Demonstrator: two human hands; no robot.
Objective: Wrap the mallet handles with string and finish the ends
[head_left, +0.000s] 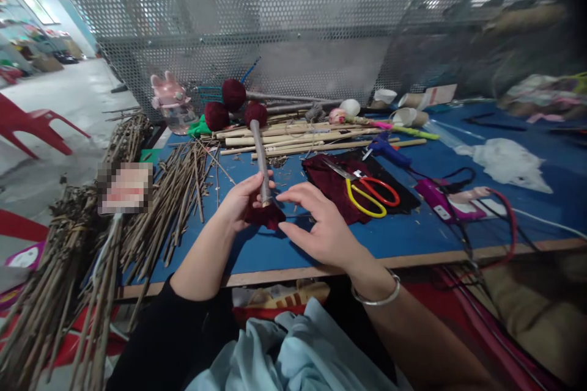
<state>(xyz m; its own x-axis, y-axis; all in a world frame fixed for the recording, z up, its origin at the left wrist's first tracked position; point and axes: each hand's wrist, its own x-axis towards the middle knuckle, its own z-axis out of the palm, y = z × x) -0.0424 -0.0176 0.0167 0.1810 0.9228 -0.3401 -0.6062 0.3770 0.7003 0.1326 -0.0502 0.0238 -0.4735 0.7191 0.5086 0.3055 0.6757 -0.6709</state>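
Note:
My left hand (241, 201) is closed round the lower end of a thin grey stick (260, 156) and a scrap of dark red velvet (265, 215) gathered at its base. The stick stands tilted away from me and carries a dark red velvet ball (255, 113) at its far tip. My right hand (321, 223) hovers just right of the velvet scrap, fingers curved and slightly apart, with its index finger and thumb reaching toward the cloth. It wears a silver bangle (378, 296) at the wrist. Both hands are over the near part of the blue table (413, 235).
Red-and-yellow scissors (367, 192) lie on a larger velvet piece (334, 186). A blue glue gun (385, 148), a pink glue gun (443, 201), wooden sticks (312, 137), two more velvet balls (224, 104) and paper cups (406, 116) sit farther back. Bundles of twigs (68, 269) lie left. A perforated metal screen (293, 30) stands behind.

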